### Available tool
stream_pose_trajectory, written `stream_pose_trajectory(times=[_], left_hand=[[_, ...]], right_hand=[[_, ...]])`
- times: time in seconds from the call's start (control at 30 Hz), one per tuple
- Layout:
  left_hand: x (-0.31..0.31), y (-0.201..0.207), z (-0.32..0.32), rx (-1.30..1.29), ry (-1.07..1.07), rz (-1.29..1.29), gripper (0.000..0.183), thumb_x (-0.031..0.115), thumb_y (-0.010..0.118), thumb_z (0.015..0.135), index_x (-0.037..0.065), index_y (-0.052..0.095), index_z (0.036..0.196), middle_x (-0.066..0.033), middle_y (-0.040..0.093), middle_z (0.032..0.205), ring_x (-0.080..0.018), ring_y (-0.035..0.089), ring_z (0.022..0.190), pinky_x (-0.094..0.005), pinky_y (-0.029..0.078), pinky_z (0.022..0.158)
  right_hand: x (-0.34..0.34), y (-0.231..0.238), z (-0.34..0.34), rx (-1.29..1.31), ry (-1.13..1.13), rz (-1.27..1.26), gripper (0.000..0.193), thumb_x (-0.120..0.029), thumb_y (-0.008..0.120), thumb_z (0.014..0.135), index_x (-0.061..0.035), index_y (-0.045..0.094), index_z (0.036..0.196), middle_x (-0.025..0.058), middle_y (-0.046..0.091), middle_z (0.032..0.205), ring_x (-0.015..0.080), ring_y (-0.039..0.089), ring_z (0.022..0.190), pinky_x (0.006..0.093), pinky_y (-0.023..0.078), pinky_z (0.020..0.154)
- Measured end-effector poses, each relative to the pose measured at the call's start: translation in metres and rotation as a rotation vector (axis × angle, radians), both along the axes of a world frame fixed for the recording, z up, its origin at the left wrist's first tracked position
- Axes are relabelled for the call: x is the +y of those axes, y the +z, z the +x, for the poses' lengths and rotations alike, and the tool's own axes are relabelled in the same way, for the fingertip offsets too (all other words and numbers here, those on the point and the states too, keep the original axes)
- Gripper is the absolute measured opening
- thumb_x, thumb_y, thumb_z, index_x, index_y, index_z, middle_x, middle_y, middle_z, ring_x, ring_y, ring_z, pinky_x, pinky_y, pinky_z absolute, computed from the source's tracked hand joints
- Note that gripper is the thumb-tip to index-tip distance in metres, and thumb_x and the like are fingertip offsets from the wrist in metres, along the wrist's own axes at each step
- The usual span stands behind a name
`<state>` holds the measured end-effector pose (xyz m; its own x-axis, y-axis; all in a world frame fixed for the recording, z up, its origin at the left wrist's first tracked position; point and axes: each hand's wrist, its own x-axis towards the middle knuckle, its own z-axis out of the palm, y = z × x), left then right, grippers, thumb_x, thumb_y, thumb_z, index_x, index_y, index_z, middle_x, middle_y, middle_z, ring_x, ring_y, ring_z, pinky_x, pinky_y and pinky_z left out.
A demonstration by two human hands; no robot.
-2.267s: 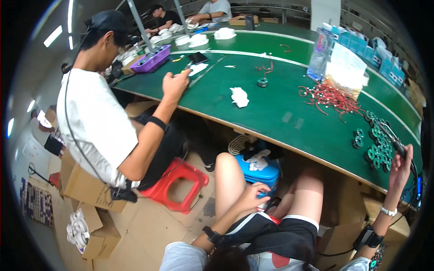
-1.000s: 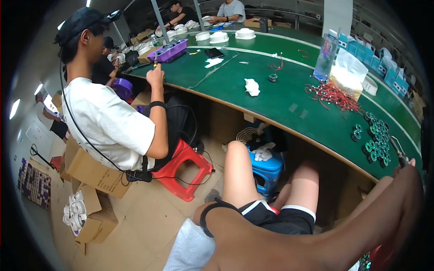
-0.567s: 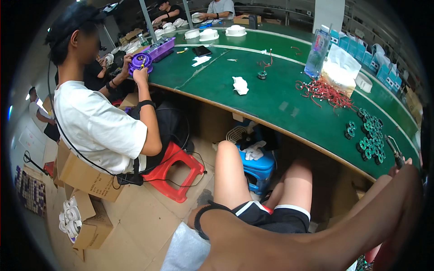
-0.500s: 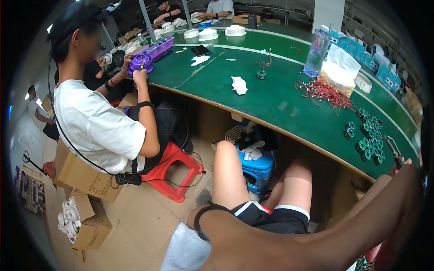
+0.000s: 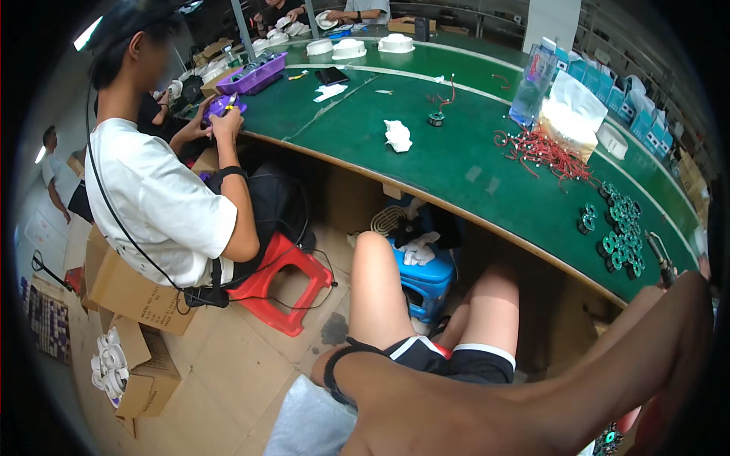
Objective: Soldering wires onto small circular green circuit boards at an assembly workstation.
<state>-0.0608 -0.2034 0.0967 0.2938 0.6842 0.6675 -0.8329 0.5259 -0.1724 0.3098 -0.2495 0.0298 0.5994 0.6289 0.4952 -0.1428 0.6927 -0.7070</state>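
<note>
Head view: one forearm (image 5: 532,403) of the wearer crosses the lower frame toward the right rim, where its hand is cut off — spread or closed, I cannot tell. The other hand is out of sight. Nearest that rim lies a cluster of green round parts (image 5: 617,228) on the green table (image 5: 456,159), one dark tool (image 5: 660,258) beside them. Two bare knees show below. One neighbour in a white shirt (image 5: 163,205) holds a purple part (image 5: 220,108) — details too small.
</note>
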Motion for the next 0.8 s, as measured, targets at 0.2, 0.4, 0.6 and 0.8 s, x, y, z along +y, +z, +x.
stream_pose_trajectory(times=[0.2,0.4,0.6,0.8], left_hand=[[-0.02,0.001,-0.01,0.002,-0.1,-0.18,0.045,0.04,0.061,0.073,0.002,0.059,0.098,-0.0112,0.048,0.107,-0.0212,0.048,0.089,-0.0378,0.042,0.075],[0.05,-0.071,-0.04,0.856,0.493,0.458,0.027,0.026,0.054,0.078,0.0,0.061,0.082,-0.0106,0.042,0.089,-0.0199,0.04,0.09,-0.0309,0.03,0.085],[0.088,-0.024,-0.087,0.877,2.257,0.687,0.047,0.034,0.058,0.078,-0.005,0.048,0.101,-0.0173,0.05,0.101,-0.0246,0.051,0.088,-0.0356,0.043,0.078],[0.093,-0.003,-0.074,1.037,2.134,0.643,0.044,0.031,0.054,0.08,-0.005,0.047,0.103,-0.018,0.048,0.106,-0.026,0.049,0.091,-0.0382,0.042,0.084]], right_hand=[[-0.006,-0.003,0.027,-0.096,0.191,0.002,0.019,-0.024,0.041,0.095,-0.0087,0.045,0.084,0.0022,0.046,0.064,0.0036,0.032,0.044,0.0162,0.027,0.04],[-0.001,-0.017,0.025,-0.031,0.103,-0.029,0.019,-0.022,0.041,0.096,-0.0089,0.041,0.082,0.0024,0.044,0.064,0.0022,0.03,0.044,0.0151,0.026,0.042],[-0.032,-0.005,0.03,-0.045,-0.008,-0.009,0.017,-0.021,0.043,0.095,-0.0081,0.041,0.083,0.0065,0.051,0.075,0.0012,0.03,0.044,0.0132,0.024,0.037],[0.017,-0.012,0.0,0.034,0.028,-0.058,0.016,-0.021,0.046,0.093,-0.0082,0.04,0.085,0.0049,0.05,0.081,0.0021,0.035,0.045,0.0128,0.027,0.039]])
